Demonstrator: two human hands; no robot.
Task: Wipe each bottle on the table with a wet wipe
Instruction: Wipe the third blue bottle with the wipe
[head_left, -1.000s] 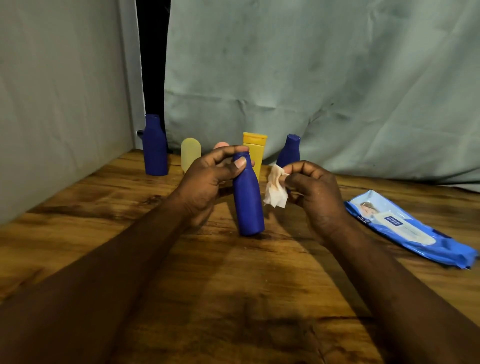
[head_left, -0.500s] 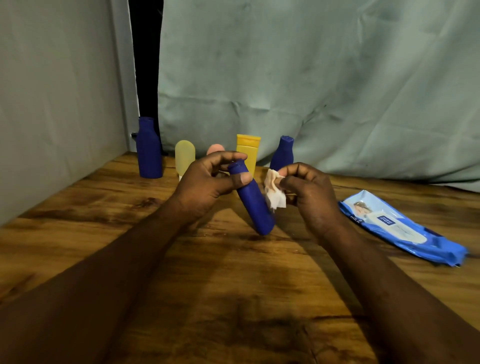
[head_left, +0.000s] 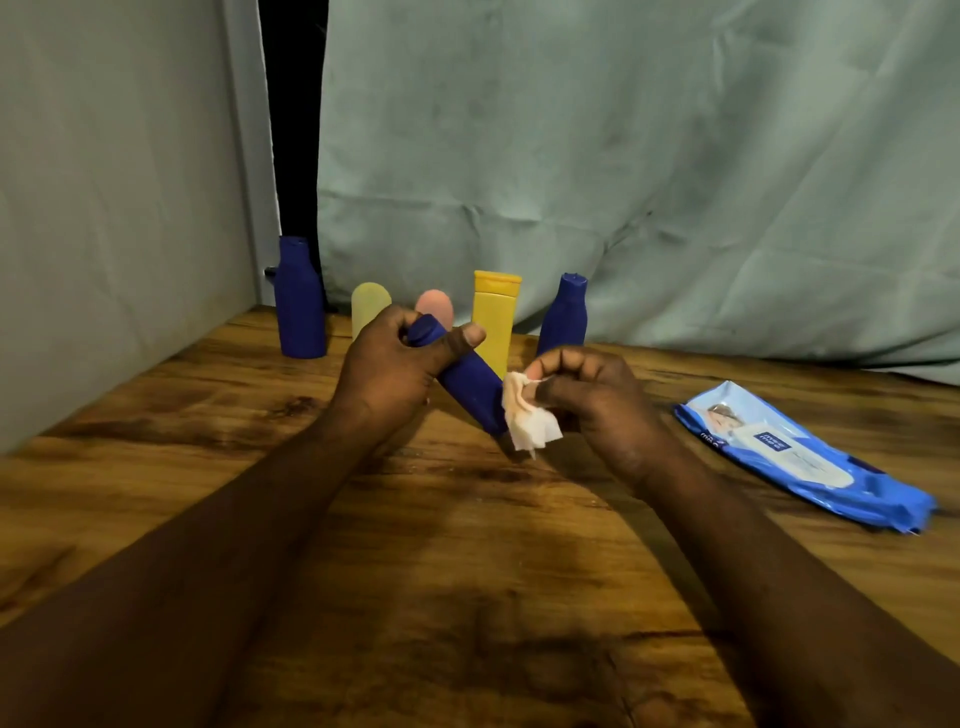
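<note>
Held bottle (head_left: 470, 384): dark blue and tilted, cap end up to the left, base down to the right. It is over the middle of the bench, in front of the back row. The wipe hides whether its base touches the wood.
Left hand (head_left: 395, 364): one of the two hands at work, curled round the upper part of the held bottle, thumb across the front just under the cap.
Right hand (head_left: 587, 395): fingers bunched, pinching the wipe between thumb and fingertips, just right of the held bottle's lower end.
Wipe (head_left: 530, 421): white and crumpled, hanging from the right hand against the lower side of the held bottle.
Back row, left to right, all upright: left bottle (head_left: 300, 301), tall and dark blue; pale bottle (head_left: 370, 306), yellowish; pink bottle (head_left: 435, 306), mostly hidden behind the left hand; yellow bottle (head_left: 496, 317) with a flat cap; right bottle (head_left: 565, 317), dark blue.
Pack (head_left: 800, 457): blue wet-wipe pack lying flat, label up, well right of the hands.
Bench (head_left: 467, 545): brown wood with dark grain.
Backdrop: pale green cloth (head_left: 623, 156) along the far edge, a plain wall (head_left: 104, 208) on the left, and a dark gap (head_left: 293, 130) between them.
</note>
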